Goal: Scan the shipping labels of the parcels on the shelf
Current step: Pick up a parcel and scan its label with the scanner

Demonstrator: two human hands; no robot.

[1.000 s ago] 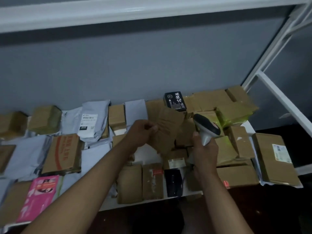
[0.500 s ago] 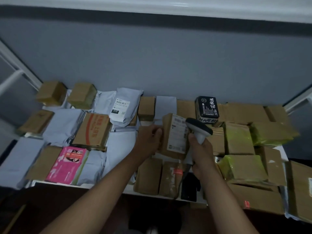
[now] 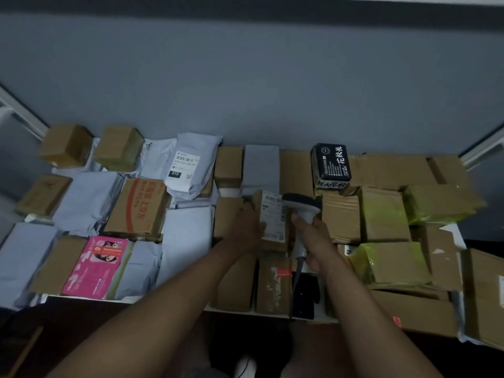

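A small brown cardboard parcel (image 3: pixel 272 241) with a white shipping label (image 3: pixel 272 218) facing up lies among the parcels in the middle of the shelf. My left hand (image 3: pixel 246 227) grips its left side. My right hand (image 3: pixel 313 238) holds a grey handheld barcode scanner (image 3: pixel 301 207) by its handle. The scanner's head sits just right of the label, close to it. A cable hangs down from the scanner's handle.
The white shelf (image 3: pixel 90 298) is packed with brown boxes, grey mailer bags, a pink box (image 3: pixel 98 268), a black packet (image 3: pixel 331 165) and yellow-green wrapped parcels (image 3: pixel 390 261). A grey bag with a label (image 3: pixel 185 167) lies at the back. The grey wall stands behind.
The view shifted left over the shelf. My left hand turned the brown parcel so its label faces up and lowered it onto the pile. The scanner came down beside the label.
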